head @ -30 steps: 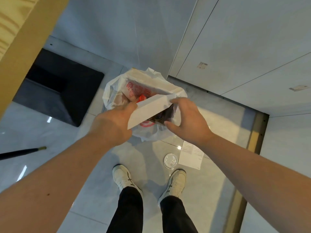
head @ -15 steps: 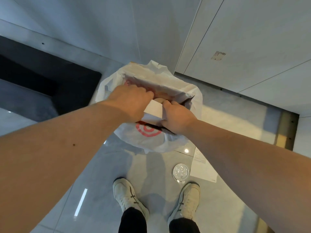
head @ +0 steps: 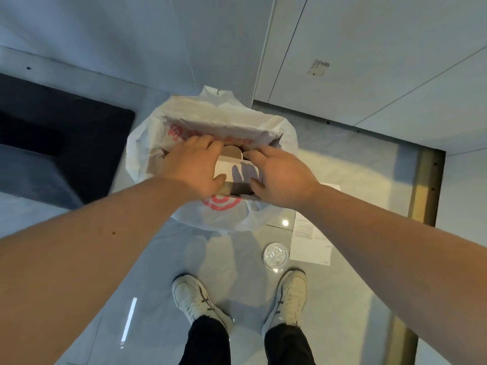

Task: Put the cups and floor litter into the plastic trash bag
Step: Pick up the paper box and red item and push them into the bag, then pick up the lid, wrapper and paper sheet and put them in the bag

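Observation:
A white plastic trash bag (head: 268, 206) with red print stands open on the floor against the wall. In its mouth sits a white paper carton (head: 234, 169), with the brown rim of a cup (head: 232, 152) showing just behind it. My left hand (head: 193, 167) grips the carton's left side. Pressed against its right side is my right hand (head: 279, 177). On the floor near my right shoe lie a clear plastic lid (head: 276, 256) and a white paper receipt (head: 311, 241).
A dark mat (head: 66, 143) lies on the floor to the left. White wall panels rise behind the bag, and a brass floor strip (head: 424, 185) runs along the right. My two white shoes (head: 200, 301) stand on glossy grey tiles below the bag.
Both hands have carried the white carton down from above the bag into its mouth. My head has leaned forward, so the bag looks nearer.

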